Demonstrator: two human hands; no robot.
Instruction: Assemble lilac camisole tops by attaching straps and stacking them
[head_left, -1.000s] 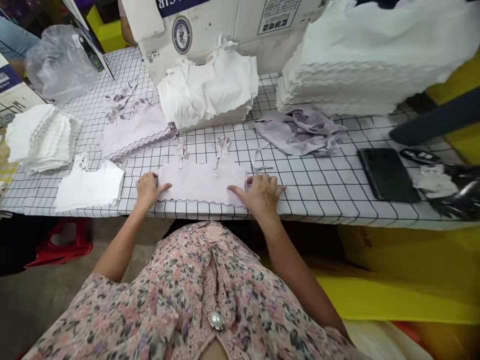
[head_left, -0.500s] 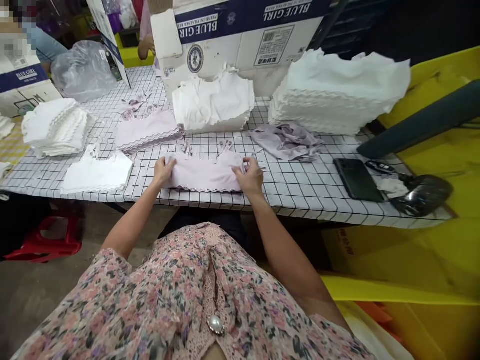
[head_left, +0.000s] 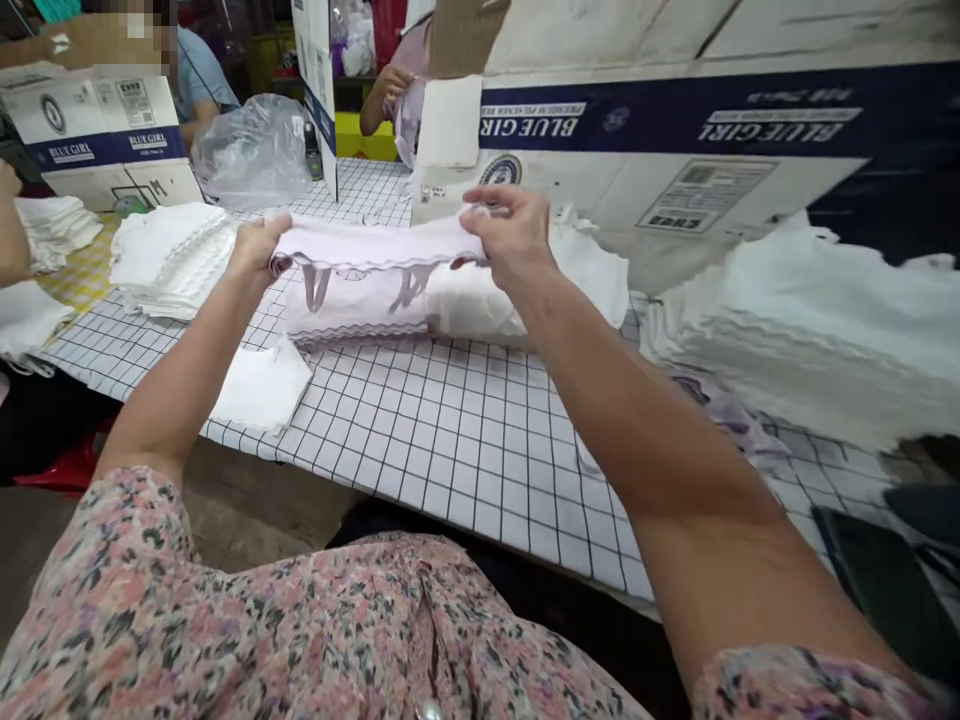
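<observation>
My left hand (head_left: pixel 259 248) and my right hand (head_left: pixel 510 235) pinch opposite ends of a pale lilac camisole top (head_left: pixel 375 245) with a scalloped hem. They hold it folded in the air above the table, and its thin straps hang below the fabric. Underneath lies a stack of lilac camisole tops (head_left: pixel 352 318), next to a stack of white tops (head_left: pixel 480 305). Both stacks sit just beyond and below my hands, with no contact. A folded white top (head_left: pixel 262 385) lies nearer, below my left forearm.
The table has a white cloth with a black grid (head_left: pixel 450 470). A tall white garment pile (head_left: pixel 810 340) stands right, a phone (head_left: pixel 877 585) at the lower right. Behind are a "BLUE GIRL" carton (head_left: pixel 675 130), a plastic bag (head_left: pixel 251 140) and a co-worker's hand (head_left: pixel 386 90).
Both hands have lifted the lilac top off the table, and it now hangs folded between them. The view has tilted, bringing the carton larger into frame and moving the phone to the lower right.
</observation>
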